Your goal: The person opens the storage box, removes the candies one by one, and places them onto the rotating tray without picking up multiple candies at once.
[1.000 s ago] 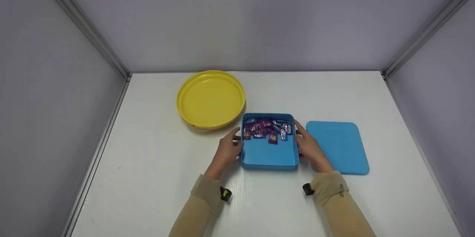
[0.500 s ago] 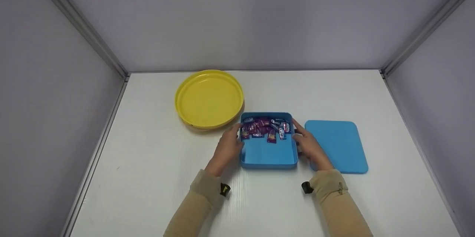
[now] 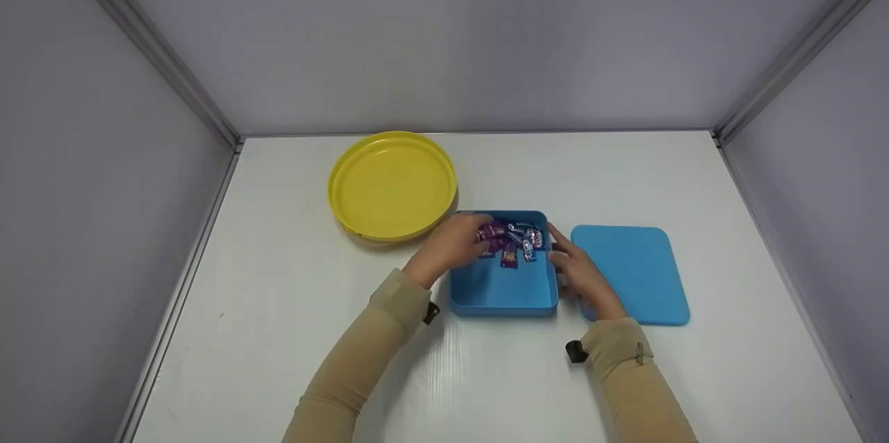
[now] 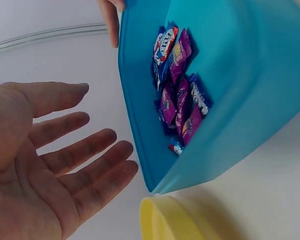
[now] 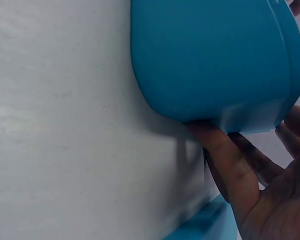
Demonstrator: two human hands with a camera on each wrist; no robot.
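On the white tabletop (image 3: 292, 332), near its middle, sits an open blue box (image 3: 503, 290) with a heap of wrapped candies (image 3: 512, 240) bunched against its far wall; the near half of the box floor is bare. Lid (image 3: 632, 273) is already off and lies flat to the right of the box, just beside it, not touching as far as the head view shows. Yellow plate (image 3: 392, 185) stands to the far left of the box, its rim close to the box's far-left corner, and holds nothing. Left hand (image 3: 451, 245) is over the far-left part of the box, above the candies; the wrist view shows its fingers (image 4: 85, 150) straight and spread, palm bare, gripping nothing. Right hand (image 3: 576, 269) is at the right wall of the box; the wrist view shows its fingers (image 5: 230, 165) pressed along the outside of that wall, slightly bent, steadying rather than clasping it. State of the work, as judged from how things lie: box opened, lid set aside, plate in place; no candy is out of the box and none is on the plate. Every candy is left to lift out, so the handling of the candies themselves seems only at its start. Count of candies not readable; the wrappers overlap.
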